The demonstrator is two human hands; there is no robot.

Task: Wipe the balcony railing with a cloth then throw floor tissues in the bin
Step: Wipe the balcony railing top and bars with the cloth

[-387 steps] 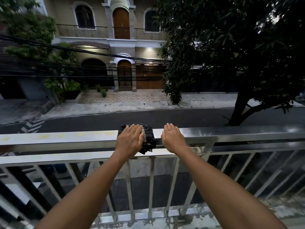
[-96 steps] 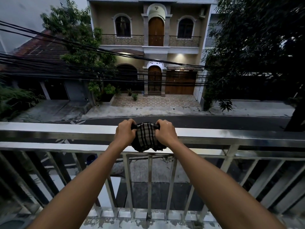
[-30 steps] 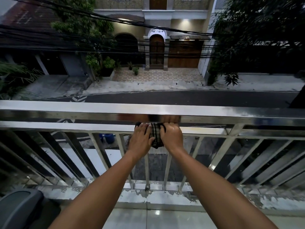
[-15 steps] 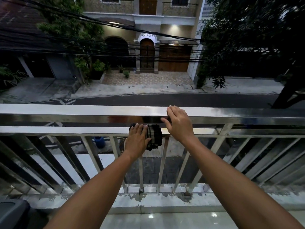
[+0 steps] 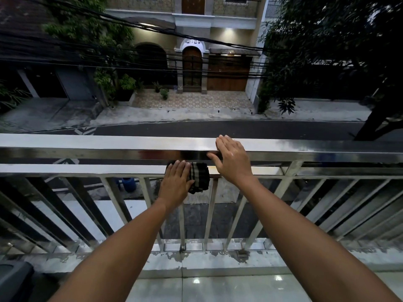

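A shiny steel balcony railing (image 5: pixel 87 144) runs across the view, with a lower rail (image 5: pixel 76 170) under its top bar. A dark checked cloth (image 5: pixel 199 177) is draped over the lower rail. My left hand (image 5: pixel 176 182) presses the cloth against that rail with straight fingers. My right hand (image 5: pixel 233 159) rests flat on the top bar, just right of the cloth, fingers extended over its edge. No tissues are in view.
A dark grey bin (image 5: pixel 13 280) shows at the bottom left corner. Slanted and vertical bars (image 5: pixel 209 205) fill the railing below the lower rail. The tiled balcony floor (image 5: pixel 218 286) lies beneath my arms. A street and houses are far below.
My right hand has left the cloth and risen to the top bar. My left hand stays on the cloth at the lower rail. The view shifted slightly right.
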